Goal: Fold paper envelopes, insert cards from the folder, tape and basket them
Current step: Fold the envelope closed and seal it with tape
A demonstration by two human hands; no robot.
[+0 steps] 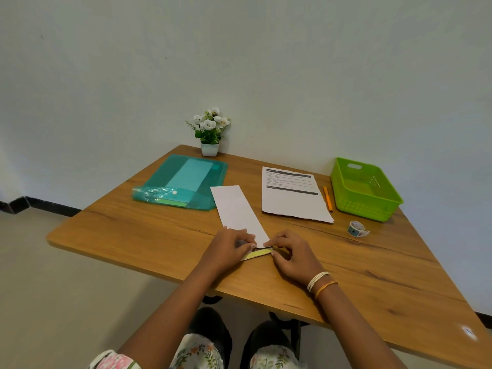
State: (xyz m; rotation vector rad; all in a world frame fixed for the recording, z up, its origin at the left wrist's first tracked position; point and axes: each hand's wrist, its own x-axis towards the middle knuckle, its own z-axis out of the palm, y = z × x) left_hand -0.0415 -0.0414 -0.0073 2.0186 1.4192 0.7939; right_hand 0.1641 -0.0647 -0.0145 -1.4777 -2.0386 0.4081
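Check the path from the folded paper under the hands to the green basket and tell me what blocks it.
Nothing tall blocks it. Between the folded paper and the green basket lie the printed sheet, an orange pen and a tape roll, all low on the table.

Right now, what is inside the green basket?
The green basket shows only its own floor and perforated walls, with no envelope visible. Its near wall hides the strip of floor just behind it, so that part cannot be checked.

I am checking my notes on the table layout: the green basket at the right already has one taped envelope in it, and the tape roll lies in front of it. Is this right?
Not quite. The head view shows the green basket empty, with no envelope in it. The rest holds: the basket sits at the right, and the tape roll lies in front of it.
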